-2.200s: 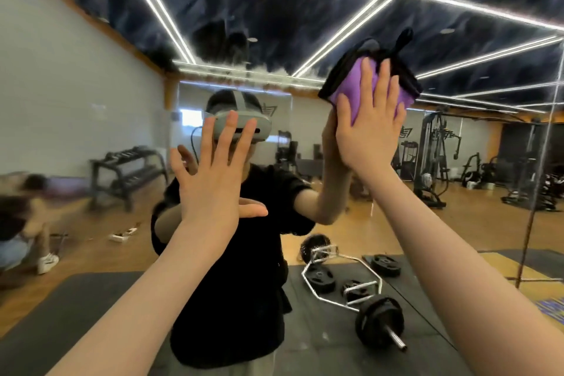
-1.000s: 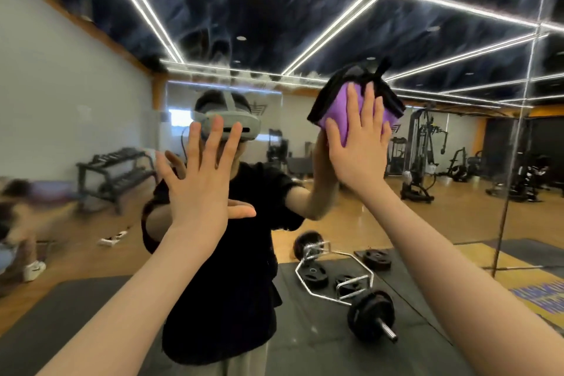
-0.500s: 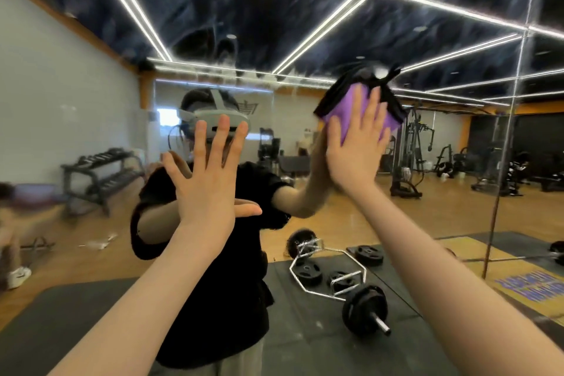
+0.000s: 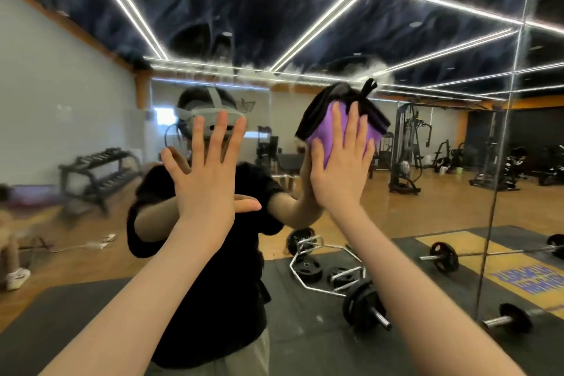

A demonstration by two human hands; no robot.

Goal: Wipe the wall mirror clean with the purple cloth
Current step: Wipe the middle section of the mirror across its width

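Mid-wipe: the right hand (image 4: 338,174), fingers flat and spread, presses the folded purple cloth (image 4: 331,134) onto the large wall mirror (image 4: 457,119); the left hand (image 4: 207,180) is splayed, empty. Next, a firm sweep across unwiped glass.

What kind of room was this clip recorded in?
Most likely a gym: the wall mirror reflects a hex barbell with plates, a dumbbell rack and a cable machine.
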